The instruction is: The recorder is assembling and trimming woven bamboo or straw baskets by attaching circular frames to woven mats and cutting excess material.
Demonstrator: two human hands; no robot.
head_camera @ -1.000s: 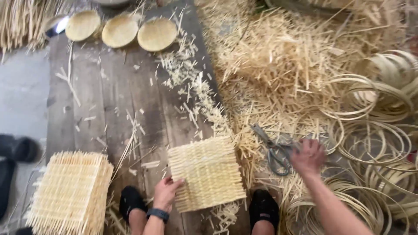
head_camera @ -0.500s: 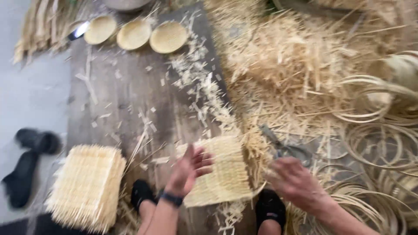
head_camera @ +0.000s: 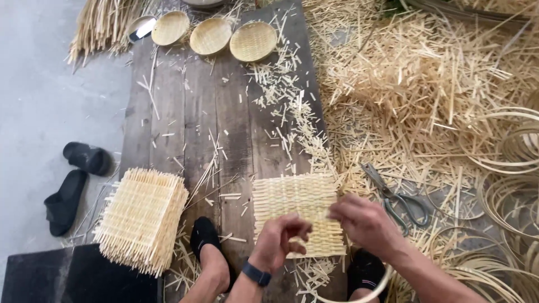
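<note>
Seen from above, a person sits at a dark wooden plank floor (head_camera: 185, 123). A square woven bamboo mat (head_camera: 296, 210) lies at 6 o'clock, between two dark-socked feet. The left hand (head_camera: 279, 238), fingers curled, and the right hand (head_camera: 365, 223) meet over the mat's near edge; whether they grip it cannot be told. Scissors (head_camera: 396, 197) lie just right, at 4 o'clock. A stack of woven mats (head_camera: 141, 219) sits at 8 o'clock, three round baskets (head_camera: 210, 35) at 12, bamboo offcuts (head_camera: 426, 84) at 2, black sandals (head_camera: 73, 179) at 9.
</note>
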